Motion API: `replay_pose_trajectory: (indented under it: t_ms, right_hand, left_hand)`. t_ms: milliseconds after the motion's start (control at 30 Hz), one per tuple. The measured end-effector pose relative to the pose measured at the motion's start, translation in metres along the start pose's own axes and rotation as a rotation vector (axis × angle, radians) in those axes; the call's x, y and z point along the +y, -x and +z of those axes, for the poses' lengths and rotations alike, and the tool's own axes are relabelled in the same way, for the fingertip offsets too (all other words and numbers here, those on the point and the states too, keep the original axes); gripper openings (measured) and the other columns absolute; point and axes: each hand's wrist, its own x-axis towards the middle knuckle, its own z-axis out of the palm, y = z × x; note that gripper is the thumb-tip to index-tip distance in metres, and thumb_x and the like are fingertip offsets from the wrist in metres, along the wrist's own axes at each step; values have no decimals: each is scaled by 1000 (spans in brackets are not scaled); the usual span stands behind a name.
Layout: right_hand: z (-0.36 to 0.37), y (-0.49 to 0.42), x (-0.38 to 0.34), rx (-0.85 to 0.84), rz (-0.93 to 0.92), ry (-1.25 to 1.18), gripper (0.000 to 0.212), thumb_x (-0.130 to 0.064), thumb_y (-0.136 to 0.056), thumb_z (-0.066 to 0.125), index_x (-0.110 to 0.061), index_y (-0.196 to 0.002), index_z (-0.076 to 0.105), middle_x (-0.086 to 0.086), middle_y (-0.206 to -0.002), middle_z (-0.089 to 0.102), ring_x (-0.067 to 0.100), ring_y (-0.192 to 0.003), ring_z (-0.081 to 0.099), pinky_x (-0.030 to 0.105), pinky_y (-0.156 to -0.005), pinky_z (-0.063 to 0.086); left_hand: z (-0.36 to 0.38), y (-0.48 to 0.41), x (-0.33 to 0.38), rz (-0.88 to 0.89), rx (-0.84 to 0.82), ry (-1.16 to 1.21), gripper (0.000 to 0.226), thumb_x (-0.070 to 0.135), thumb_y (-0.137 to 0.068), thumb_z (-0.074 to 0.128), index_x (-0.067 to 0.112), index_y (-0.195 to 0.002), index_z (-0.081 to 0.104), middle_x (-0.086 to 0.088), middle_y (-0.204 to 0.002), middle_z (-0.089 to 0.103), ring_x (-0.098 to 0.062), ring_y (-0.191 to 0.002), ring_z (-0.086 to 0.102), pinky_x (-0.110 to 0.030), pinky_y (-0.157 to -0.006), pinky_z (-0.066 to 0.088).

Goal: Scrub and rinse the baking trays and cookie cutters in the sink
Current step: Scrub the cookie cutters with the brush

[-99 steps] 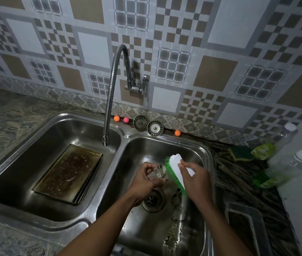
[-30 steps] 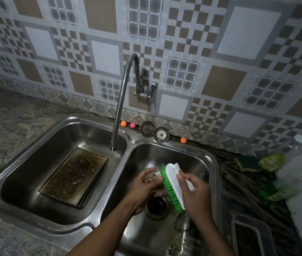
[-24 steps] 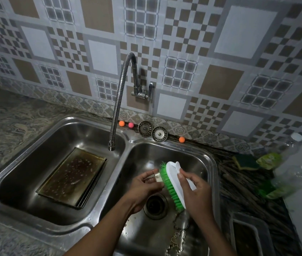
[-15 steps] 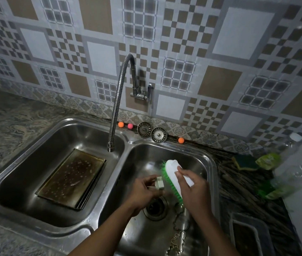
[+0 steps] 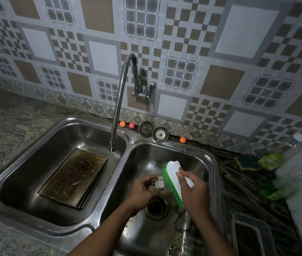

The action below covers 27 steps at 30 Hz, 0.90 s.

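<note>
Over the right basin [image 5: 204, 163], my left hand [image 5: 142, 191] pinches a small metal cookie cutter [image 5: 160, 184]. My right hand [image 5: 194, 193] grips a white scrub brush with green bristles [image 5: 174, 179], its bristles against the cutter. More cookie cutters [image 5: 180, 235] lie on the basin floor near the drain [image 5: 156, 207]. A stack of dark, stained baking trays [image 5: 72, 178] rests flat in the left basin [image 5: 35, 156]. The flexible tap [image 5: 118, 100] hangs over the left basin with no water running.
Two sink strainers [image 5: 154, 132] and small orange and pink balls [image 5: 126, 124] sit on the ledge behind the sink. A green sponge [image 5: 248, 162] and two plastic bottles [image 5: 294, 182] stand on the right counter. A rectangular container [image 5: 248, 235] sits at lower right.
The brush has slid back and forth against the cutter while my left hand turned the cutter slightly. The view shifted a little; trays and tap stayed put.
</note>
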Motion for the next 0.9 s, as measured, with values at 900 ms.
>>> replay_pose_trajectory:
  t_ms: [900]
  right_hand:
    - [21,4,11,-129,112,77,14,-25,-88,68,-24,-100,74,-18,-98,69,-5,-94,60,24,-87,49]
  left_hand:
    - [-120,-2,25,86,474,-243,47,1,-73,81,15,-115,65,0,-95,73,-18,-85,71,-31,-81,59]
